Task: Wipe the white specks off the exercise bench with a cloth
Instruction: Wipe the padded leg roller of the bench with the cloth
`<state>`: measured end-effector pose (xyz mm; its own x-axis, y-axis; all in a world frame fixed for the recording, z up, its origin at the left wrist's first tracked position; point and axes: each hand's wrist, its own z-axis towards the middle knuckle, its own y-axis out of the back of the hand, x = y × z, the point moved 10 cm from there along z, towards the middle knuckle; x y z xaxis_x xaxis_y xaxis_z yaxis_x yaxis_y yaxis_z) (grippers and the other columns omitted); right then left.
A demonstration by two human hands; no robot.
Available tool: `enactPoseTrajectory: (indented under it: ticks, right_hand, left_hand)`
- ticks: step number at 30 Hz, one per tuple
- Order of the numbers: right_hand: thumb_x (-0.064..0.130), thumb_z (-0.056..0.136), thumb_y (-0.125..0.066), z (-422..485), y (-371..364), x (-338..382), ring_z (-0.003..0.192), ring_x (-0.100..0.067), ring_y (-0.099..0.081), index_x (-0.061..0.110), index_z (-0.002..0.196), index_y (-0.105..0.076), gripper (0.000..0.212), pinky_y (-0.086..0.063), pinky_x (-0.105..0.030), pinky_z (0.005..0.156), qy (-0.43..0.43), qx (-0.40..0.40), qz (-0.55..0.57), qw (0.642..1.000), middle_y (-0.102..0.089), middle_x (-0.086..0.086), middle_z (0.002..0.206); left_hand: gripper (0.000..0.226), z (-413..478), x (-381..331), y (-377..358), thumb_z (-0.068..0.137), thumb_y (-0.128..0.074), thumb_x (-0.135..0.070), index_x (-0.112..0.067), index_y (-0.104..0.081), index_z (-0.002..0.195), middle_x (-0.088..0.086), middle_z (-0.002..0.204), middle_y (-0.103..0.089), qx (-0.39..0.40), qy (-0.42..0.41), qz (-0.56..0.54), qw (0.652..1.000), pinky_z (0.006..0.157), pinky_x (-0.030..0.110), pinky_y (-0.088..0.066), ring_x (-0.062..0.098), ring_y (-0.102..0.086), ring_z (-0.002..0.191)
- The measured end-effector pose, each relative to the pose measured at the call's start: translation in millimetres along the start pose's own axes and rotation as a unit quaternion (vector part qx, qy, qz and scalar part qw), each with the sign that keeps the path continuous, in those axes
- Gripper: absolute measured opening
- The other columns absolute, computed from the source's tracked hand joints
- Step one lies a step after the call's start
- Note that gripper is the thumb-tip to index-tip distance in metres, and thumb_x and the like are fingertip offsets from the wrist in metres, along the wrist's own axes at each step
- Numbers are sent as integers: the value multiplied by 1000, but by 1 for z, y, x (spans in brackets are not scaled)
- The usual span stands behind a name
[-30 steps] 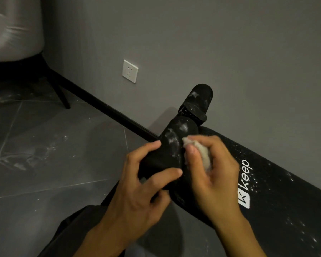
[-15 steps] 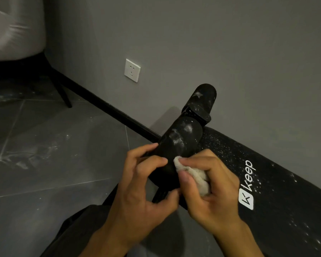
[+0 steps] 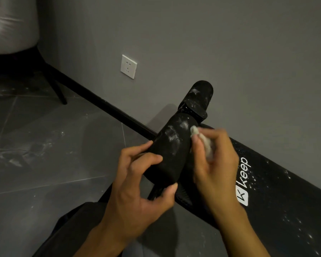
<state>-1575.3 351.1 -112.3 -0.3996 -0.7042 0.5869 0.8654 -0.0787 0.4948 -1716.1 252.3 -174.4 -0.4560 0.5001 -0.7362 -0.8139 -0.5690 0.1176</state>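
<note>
A black exercise bench with a white "keep" logo runs from the middle to the lower right, dotted with white specks. At its near end a black foam roller carries white smears, and a second roller sits behind it. My left hand grips the lower end of the near roller, thumb under it. My right hand holds a small crumpled white cloth against the roller's right side near its top.
A grey wall with a white socket rises behind the bench, with a black skirting board along its foot. Grey floor tiles show white dust marks. A chair's black leg stands at the back left. My dark-clothed leg lies at the bottom.
My right hand has slid the cloth up the roller from its lower part to near its top. My left hand has kept its hold on the roller's lower end.
</note>
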Motion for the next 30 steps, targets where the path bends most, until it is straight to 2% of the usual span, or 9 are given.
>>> enactPoseTrajectory:
  ticks: [2,6,8,12,18,23,26,28,30]
  right_hand:
    - [21,101,-59,4,2,-9,86,-9,-64,17,107,-64,8,-50,-20,72,-33,-7,-5,999,-66,2,97]
    - [9,96,-58,-21,-5,15,78,-5,-57,-2,105,-66,17,-42,-14,69,65,13,3,998,-61,-5,91]
    - [9,95,-62,-22,-5,18,78,-5,-58,-3,102,-66,15,-43,-15,69,84,12,0,996,-62,-7,90]
    - [19,99,-61,4,1,-1,89,-10,-65,12,107,-68,12,-52,-23,75,-38,-5,10,999,-67,3,98]
    - [8,96,-61,-21,-11,53,84,-9,-61,-1,102,-70,14,-45,-16,74,135,94,33,986,-66,-7,95]
    - [12,98,-66,4,0,24,88,-11,-64,6,105,-72,11,-49,-23,73,51,40,-10,998,-66,-2,96]
    - [7,96,-60,-12,-9,41,85,-9,-63,0,101,-71,14,-44,-16,73,103,86,18,991,-66,-5,95]
    - [7,94,-62,-19,-10,49,83,-7,-62,-1,98,-71,13,-44,-14,73,130,103,27,986,-67,-6,94]
    - [9,97,-62,-8,-9,43,85,-7,-61,2,100,-72,13,-44,-15,74,113,95,-2,989,-66,-3,94]
  left_hand:
    - [60,-1,0,0,74,-80,-26,-28,-48,126,13,135,-45,-3,3,1,1000,90,29,-57,22,-55,126]
    - [64,0,1,0,75,-79,-29,-33,-44,129,12,136,-44,5,8,-4,1000,89,31,-58,23,-55,126]
    - [66,1,2,0,75,-79,-30,-34,-43,130,12,136,-44,2,6,-4,1000,88,31,-58,21,-55,126]
    - [67,0,1,-1,74,-79,-26,-33,-43,130,12,135,-45,-10,-1,-5,1000,87,37,-59,20,-53,128]
    - [67,-1,3,-1,74,-79,-28,-34,-43,130,13,136,-44,1,-2,-1,1000,84,32,-59,22,-56,123]
    - [67,-1,2,-1,74,-80,-26,-32,-44,130,14,134,-45,-5,-6,-7,1000,88,31,-58,22,-53,127]
    - [67,-1,3,-1,74,-80,-27,-33,-44,130,15,135,-44,-1,-4,-11,1000,86,33,-59,24,-56,124]
    - [67,0,3,-1,74,-80,-27,-33,-44,130,12,137,-43,3,-10,-11,1000,87,27,-58,20,-56,124]
    - [66,0,2,0,74,-80,-26,-33,-44,129,11,137,-43,-1,-12,-11,1000,90,24,-56,17,-55,125]
